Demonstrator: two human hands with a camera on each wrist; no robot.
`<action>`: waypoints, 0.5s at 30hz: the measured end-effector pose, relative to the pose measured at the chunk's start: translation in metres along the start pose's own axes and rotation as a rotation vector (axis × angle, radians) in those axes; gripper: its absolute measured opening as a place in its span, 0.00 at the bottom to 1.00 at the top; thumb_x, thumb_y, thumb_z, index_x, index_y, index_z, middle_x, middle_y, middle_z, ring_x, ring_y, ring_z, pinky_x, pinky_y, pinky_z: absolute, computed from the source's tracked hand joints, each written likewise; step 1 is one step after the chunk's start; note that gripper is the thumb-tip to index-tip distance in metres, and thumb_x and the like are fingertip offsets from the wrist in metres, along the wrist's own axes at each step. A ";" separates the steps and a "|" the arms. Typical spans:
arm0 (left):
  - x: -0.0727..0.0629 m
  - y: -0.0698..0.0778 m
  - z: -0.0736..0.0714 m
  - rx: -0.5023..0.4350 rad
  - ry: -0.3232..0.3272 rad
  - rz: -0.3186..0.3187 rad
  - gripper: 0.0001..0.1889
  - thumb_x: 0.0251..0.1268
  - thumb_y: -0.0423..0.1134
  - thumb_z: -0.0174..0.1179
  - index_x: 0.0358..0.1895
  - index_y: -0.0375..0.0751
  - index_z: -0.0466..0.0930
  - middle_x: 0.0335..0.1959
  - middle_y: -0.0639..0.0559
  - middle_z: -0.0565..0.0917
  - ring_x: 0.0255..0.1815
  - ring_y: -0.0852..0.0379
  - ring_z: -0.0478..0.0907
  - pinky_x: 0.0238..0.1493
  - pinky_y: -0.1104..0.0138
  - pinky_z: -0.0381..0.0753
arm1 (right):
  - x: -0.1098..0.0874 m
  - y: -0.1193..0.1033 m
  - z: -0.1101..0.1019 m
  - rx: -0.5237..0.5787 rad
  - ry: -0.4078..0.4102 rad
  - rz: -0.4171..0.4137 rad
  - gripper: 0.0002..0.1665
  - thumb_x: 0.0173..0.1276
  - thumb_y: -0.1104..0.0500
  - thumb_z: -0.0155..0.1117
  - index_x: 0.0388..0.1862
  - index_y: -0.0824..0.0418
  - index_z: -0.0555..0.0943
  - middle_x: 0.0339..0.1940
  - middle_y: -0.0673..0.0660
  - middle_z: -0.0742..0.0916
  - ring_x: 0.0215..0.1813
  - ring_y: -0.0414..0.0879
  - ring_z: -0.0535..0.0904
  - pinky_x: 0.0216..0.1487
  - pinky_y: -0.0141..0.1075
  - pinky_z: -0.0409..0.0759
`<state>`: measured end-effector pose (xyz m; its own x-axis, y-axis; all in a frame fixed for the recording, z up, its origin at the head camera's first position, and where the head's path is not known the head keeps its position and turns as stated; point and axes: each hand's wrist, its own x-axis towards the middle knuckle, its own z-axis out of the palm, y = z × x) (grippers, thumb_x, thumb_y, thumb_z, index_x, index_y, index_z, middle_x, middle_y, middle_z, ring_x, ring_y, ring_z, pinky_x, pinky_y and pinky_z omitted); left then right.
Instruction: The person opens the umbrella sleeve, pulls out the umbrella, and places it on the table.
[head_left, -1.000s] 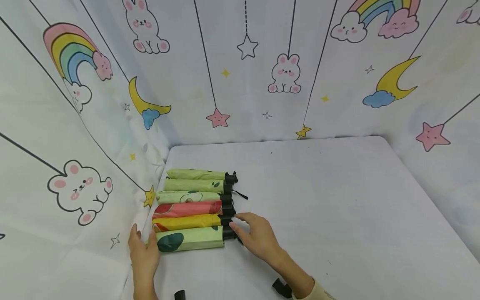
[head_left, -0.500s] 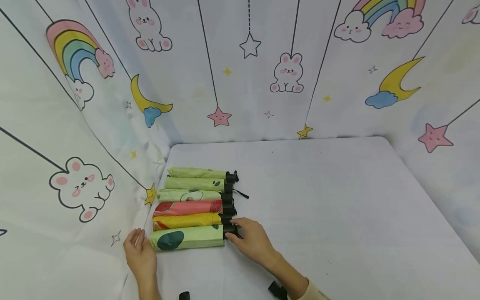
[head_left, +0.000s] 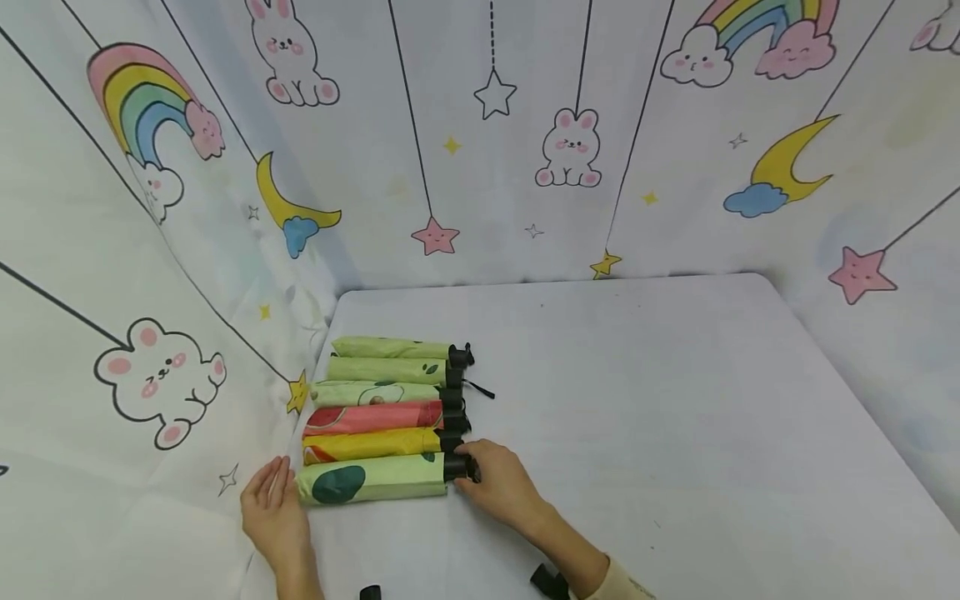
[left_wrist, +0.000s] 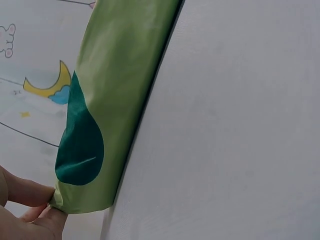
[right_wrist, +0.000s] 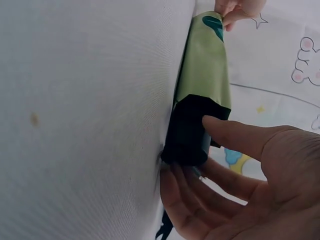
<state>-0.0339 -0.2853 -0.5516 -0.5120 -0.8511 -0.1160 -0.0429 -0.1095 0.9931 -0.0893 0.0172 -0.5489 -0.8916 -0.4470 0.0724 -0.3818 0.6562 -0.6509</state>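
Nearest in a row of folded umbrellas lies a light green umbrella [head_left: 397,478] with a dark green leaf-like patch and a black handle [right_wrist: 187,132]. My left hand [head_left: 277,512] pinches the corner of its fabric at the left end, thumb and fingers meeting there in the left wrist view. At the other end my right hand [head_left: 501,483] holds the black handle, thumb [right_wrist: 235,135] on its side and fingers curled about its end. Just behind lie a yellow umbrella [head_left: 375,446] and a red umbrella [head_left: 375,417] with watermelon print.
Farther back, more green umbrellas [head_left: 390,369] lie parallel, black handles to the right, one with a strap [head_left: 480,389] sticking out. Two black objects [head_left: 550,581] show at the front edge. Printed cloth [head_left: 172,517] rises along the table's [head_left: 637,400] left side and back.
My left hand has moved slightly left, uncovering more of the near umbrella's left end. My right hand has come down from the yellow umbrella's handle onto the near one's.
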 end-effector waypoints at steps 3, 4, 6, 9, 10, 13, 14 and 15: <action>0.000 0.001 0.000 0.022 -0.002 -0.009 0.24 0.74 0.21 0.55 0.70 0.35 0.69 0.68 0.41 0.77 0.69 0.55 0.79 0.63 0.74 0.78 | 0.001 0.000 0.001 -0.012 -0.023 0.003 0.23 0.62 0.56 0.81 0.55 0.62 0.86 0.50 0.54 0.88 0.51 0.45 0.85 0.52 0.41 0.85; -0.001 0.001 0.001 0.027 -0.004 -0.009 0.24 0.75 0.21 0.55 0.71 0.34 0.68 0.68 0.40 0.76 0.69 0.54 0.78 0.63 0.74 0.78 | 0.002 0.000 0.001 -0.014 -0.032 0.007 0.23 0.63 0.56 0.81 0.55 0.62 0.86 0.49 0.54 0.87 0.49 0.45 0.84 0.51 0.40 0.85; -0.001 0.001 0.001 0.039 -0.011 -0.012 0.24 0.75 0.21 0.54 0.71 0.35 0.68 0.69 0.39 0.76 0.70 0.54 0.78 0.63 0.74 0.78 | 0.002 0.000 0.001 -0.011 -0.047 0.011 0.23 0.63 0.56 0.80 0.54 0.64 0.87 0.48 0.54 0.86 0.48 0.44 0.84 0.49 0.39 0.85; -0.002 0.002 0.001 0.035 -0.010 -0.015 0.24 0.75 0.20 0.54 0.71 0.34 0.68 0.69 0.39 0.76 0.70 0.53 0.78 0.63 0.73 0.78 | 0.003 0.000 0.002 -0.013 -0.058 0.011 0.21 0.65 0.56 0.79 0.53 0.64 0.87 0.48 0.54 0.87 0.49 0.45 0.84 0.50 0.39 0.85; -0.002 0.002 0.001 0.033 -0.009 -0.015 0.24 0.75 0.20 0.54 0.71 0.34 0.68 0.69 0.39 0.76 0.70 0.52 0.78 0.63 0.73 0.78 | 0.003 0.000 0.002 -0.014 -0.059 0.010 0.20 0.65 0.56 0.79 0.52 0.63 0.87 0.47 0.54 0.87 0.49 0.45 0.84 0.50 0.39 0.85; -0.002 0.003 0.001 0.015 -0.004 -0.021 0.24 0.74 0.19 0.54 0.69 0.35 0.69 0.67 0.41 0.77 0.69 0.53 0.78 0.62 0.74 0.78 | 0.003 0.000 0.001 -0.020 -0.062 0.007 0.18 0.65 0.55 0.79 0.50 0.62 0.89 0.45 0.53 0.89 0.49 0.45 0.85 0.50 0.39 0.84; -0.003 0.003 0.001 0.010 -0.002 -0.023 0.24 0.74 0.19 0.54 0.69 0.35 0.69 0.66 0.42 0.77 0.69 0.53 0.79 0.62 0.74 0.78 | 0.003 -0.001 0.001 -0.026 -0.063 0.005 0.17 0.65 0.55 0.79 0.49 0.61 0.89 0.45 0.53 0.90 0.48 0.45 0.86 0.49 0.40 0.84; -0.003 0.003 0.001 0.003 0.000 -0.023 0.23 0.74 0.19 0.54 0.68 0.35 0.70 0.65 0.43 0.78 0.68 0.53 0.79 0.62 0.74 0.79 | 0.003 -0.001 0.000 -0.029 -0.063 0.003 0.17 0.65 0.55 0.79 0.49 0.61 0.90 0.44 0.53 0.90 0.48 0.45 0.86 0.49 0.40 0.85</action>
<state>-0.0339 -0.2826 -0.5479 -0.5111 -0.8482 -0.1393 -0.0573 -0.1281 0.9901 -0.0917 0.0149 -0.5478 -0.8760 -0.4817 0.0220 -0.3866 0.6744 -0.6290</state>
